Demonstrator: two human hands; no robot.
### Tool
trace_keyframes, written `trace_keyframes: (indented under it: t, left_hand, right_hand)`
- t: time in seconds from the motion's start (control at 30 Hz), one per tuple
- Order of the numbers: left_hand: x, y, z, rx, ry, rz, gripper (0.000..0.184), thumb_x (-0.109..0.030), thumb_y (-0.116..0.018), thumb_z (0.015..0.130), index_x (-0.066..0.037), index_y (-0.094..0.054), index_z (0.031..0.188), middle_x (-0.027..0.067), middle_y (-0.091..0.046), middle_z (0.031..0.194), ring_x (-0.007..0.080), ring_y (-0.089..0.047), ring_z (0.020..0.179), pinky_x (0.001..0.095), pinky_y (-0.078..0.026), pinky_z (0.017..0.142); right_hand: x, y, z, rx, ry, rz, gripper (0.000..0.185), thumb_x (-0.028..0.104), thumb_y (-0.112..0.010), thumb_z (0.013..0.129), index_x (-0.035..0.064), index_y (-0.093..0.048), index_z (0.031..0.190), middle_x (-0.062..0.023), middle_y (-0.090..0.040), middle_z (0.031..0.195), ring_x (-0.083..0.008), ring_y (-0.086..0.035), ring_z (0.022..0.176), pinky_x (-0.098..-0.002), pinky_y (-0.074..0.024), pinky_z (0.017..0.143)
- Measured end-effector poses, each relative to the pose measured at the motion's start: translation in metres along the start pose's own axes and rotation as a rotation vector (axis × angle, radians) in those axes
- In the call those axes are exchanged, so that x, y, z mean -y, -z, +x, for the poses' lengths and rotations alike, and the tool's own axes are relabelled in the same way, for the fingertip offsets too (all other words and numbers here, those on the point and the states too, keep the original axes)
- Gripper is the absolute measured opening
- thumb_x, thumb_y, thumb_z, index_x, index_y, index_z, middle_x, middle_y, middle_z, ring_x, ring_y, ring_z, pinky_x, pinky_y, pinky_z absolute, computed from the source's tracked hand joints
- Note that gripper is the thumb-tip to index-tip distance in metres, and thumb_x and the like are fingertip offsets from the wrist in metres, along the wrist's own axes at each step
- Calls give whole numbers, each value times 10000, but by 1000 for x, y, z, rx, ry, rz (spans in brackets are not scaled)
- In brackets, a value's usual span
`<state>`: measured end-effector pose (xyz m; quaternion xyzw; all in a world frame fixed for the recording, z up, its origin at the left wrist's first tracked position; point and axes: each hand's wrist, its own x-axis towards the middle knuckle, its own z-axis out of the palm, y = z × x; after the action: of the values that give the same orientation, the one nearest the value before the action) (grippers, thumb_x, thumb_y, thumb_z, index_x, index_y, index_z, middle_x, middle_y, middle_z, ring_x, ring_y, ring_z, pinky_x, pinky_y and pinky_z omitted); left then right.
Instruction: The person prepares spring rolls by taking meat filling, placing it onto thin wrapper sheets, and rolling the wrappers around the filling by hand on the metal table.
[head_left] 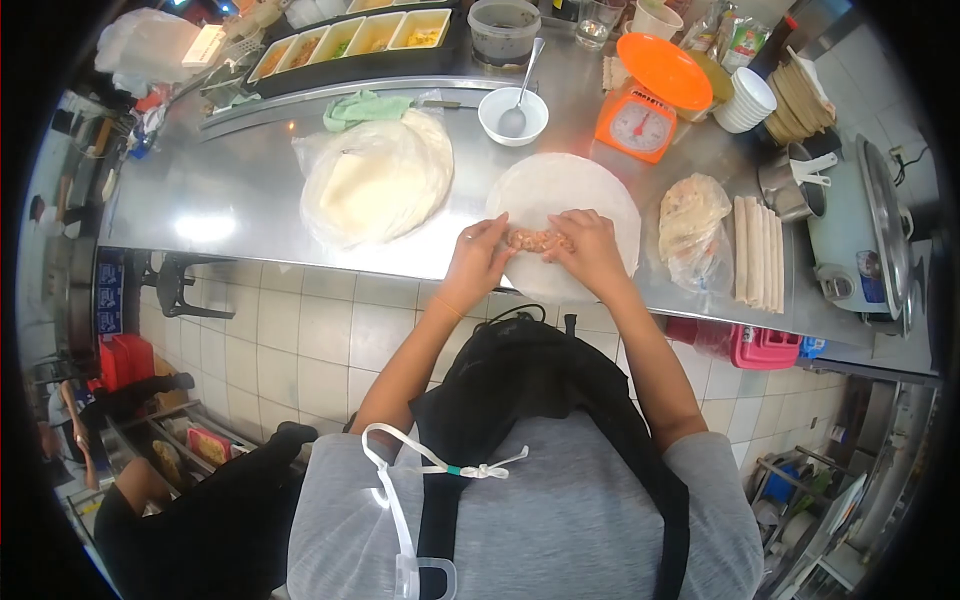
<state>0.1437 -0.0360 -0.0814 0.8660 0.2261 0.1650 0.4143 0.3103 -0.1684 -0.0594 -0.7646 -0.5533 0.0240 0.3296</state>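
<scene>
A round, thin white wrapper sheet [575, 185] lies on the steel counter in front of me, with a short log of minced meat filling [535, 240] across its lower part. My left hand [480, 250] pinches the left end of the filling, fingers curled. At the right end, my right hand [588, 248] presses its fingertips and thumb around the meat. A plastic bag with a stack of wrapper sheets [375, 190] is left of the hands. To the right sit a bag of minced meat [693, 225] and several long, pale rolls [760, 250] side by side.
Behind the sheet stand a white bowl with a spoon [513, 118] and an orange kitchen scale [640, 122]. A topping tray [350, 50] runs along the back. White cups [746, 100], a saucepan [795, 185] and a large lidded cooker [865, 235] are at right. Another person's dark-clothed leg [220, 500] shows lower left.
</scene>
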Motion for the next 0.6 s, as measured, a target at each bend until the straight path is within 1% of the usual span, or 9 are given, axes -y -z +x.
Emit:
trace_keyframes:
  t: [0.07, 0.1, 0.2, 0.27, 0.3, 0.37, 0.47, 0.53, 0.6]
  left_hand:
    - [7, -18, -6, -120, -156, 216, 584, -107, -647, 816, 15, -416, 1337, 195, -573, 1194, 346, -526, 1133, 430, -379, 1001]
    - [8, -22, -7, -121, -157, 217, 584, -107, -647, 816, 15, -416, 1337, 195, -573, 1194, 346, -526, 1133, 430, -379, 1001]
    - [4, -20, -8, -80, -110, 145, 647, -90, -653, 807, 26, -357, 1370, 190, -559, 1214, 357, -508, 1140, 452, -321, 1040]
    - [-3, -5, 1, -165, -213, 115, 652, -72, -654, 801, -13, -363, 1382, 179, -576, 1182, 337, -537, 1092, 425, -387, 987]
    - [-6, -1, 7, -167, -209, 115, 652, -72, -654, 801, -13, -363, 1382, 179, -576, 1182, 337, -537, 1092, 425, -387, 987]
    - [-9, 6, 18, 124, -140, -151, 664, -58, -679, 771, -60, -400, 1374, 170, -597, 1132, 324, -559, 1047, 393, -445, 919]
    - [0, -3, 30, 203, -55, -169, 653, -73, -707, 745, -85, -449, 1345, 159, -614, 1081, 326, -571, 1010, 372, -479, 855]
    - [3, -3, 32, 199, -75, -139, 642, -68, -718, 741, -83, -470, 1332, 142, -626, 1089, 306, -586, 999, 362, -489, 839]
    - [1, -5, 33, 193, -93, -112, 630, -62, -729, 736, -81, -491, 1320, 125, -637, 1097, 285, -601, 988, 352, -500, 822]
  right_hand:
    - [0, -10, -2, 68, -29, -37, 213, 195, -703, 713, 91, -707, 899, -34, -617, 935, -221, -541, 948, -403, -354, 883]
    - [0, -13, -2, 136, -56, -75, 226, 194, -702, 713, 82, -704, 910, -36, -613, 965, -223, -537, 964, -415, -346, 894]
    - [3, -8, -3, 94, -56, -102, 309, 203, -754, 666, 87, -705, 949, -34, -618, 950, -219, -542, 966, -397, -341, 899]
    - [1, -1, -6, 68, -51, -123, 307, 209, -753, 667, 99, -708, 950, -33, -616, 941, -218, -540, 962, -401, -340, 895]
    - [-1, 2, -9, 41, -50, -144, 304, 216, -752, 669, 110, -711, 951, -33, -614, 931, -217, -539, 958, -404, -339, 892]
    - [-9, -1, -12, 76, -60, -129, 302, 220, -751, 669, 116, -713, 950, -33, -616, 937, -215, -541, 959, -404, -339, 892]
    - [-14, -6, -13, 113, -60, -116, 298, 223, -750, 673, 123, -717, 951, -32, -623, 961, -210, -546, 958, -402, -339, 891]
    - [-12, -2, -14, 111, -60, -119, 295, 221, -749, 676, 123, -719, 953, -30, -629, 981, -206, -550, 957, -400, -340, 891]
    - [-6, 5, -15, 5, -90, 4, 224, 194, -738, 694, 119, -732, 905, -13, -647, 953, -193, -556, 940, -390, -341, 881]
